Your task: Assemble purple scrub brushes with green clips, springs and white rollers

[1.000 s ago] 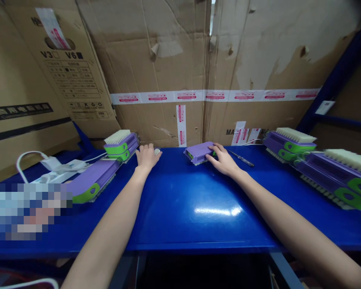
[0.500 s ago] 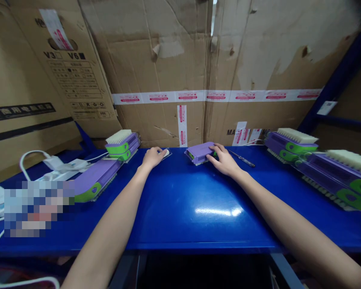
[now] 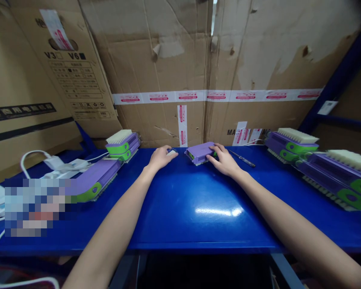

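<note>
My right hand [image 3: 224, 159] is wrapped round the right end of a purple brush [image 3: 200, 151] with green parts, thumb on its near side and fingers over the top. The brush lies on the blue table, and a little of its pale underside shows. To its left, my left hand [image 3: 161, 158] is closed on a small flat white piece [image 3: 171, 152], which sticks out between thumb and fingers. Most of that piece is hidden, so its kind is unclear. A thin screwdriver [image 3: 242, 158] lies on the table just right of my right hand.
More purple and green brushes with cream bristles stand at left [image 3: 123, 145] and right [image 3: 291, 144], some stacked. A white power strip [image 3: 64, 170] with cables lies at far left. Cardboard [image 3: 162, 72] walls the back of the blue table [image 3: 204, 230].
My left hand has moved right along the back of the table, from beside the left brushes toward the middle brush, with the white piece. My right hand has stayed on the purple brush.
</note>
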Available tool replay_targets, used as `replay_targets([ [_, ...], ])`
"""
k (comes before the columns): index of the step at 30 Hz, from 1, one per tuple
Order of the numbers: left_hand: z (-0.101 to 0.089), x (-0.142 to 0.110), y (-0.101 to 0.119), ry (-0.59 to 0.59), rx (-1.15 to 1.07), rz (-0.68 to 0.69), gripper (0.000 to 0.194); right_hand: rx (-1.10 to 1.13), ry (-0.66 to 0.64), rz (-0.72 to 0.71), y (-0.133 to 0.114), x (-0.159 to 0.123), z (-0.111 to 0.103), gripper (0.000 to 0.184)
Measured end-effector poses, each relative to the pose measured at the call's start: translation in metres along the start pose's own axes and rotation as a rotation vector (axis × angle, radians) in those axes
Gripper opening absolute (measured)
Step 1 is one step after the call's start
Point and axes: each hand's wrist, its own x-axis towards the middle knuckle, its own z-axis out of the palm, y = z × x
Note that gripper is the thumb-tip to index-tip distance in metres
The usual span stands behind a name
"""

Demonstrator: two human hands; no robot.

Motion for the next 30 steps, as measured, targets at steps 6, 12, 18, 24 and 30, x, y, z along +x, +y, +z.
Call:
replay_targets([
  [6, -0.008, 0.006, 0.003, 0.065, -0.936, -0.381, 0.05, 0.008, 0.006, -0.016, -0.001, -0.001, 0.0, 0.049],
  [12, -0.01, 0.007, 0.006, -0.007, -1.2, -0.578, 0.03, -0.001, -0.003, -0.002, -0.002, -0.001, -0.001, 0.05],
  [18, -0.015, 0.006, 0.007, 0.01, -0.922, -0.536, 0.034, -0.003, 0.001, -0.011, -0.002, -0.001, -0.001, 0.049],
  [24, -0.021, -0.002, 0.002, 0.128, 0.202, -0.288, 0.037, -0.011, 0.003, -0.017, -0.003, -0.001, -0.001, 0.049],
  [30, -0.026, -0.007, 0.006, 0.198, 0.449, -0.226, 0.041, -0.032, 0.008, -0.028, -0.007, -0.002, -0.002, 0.048],
])
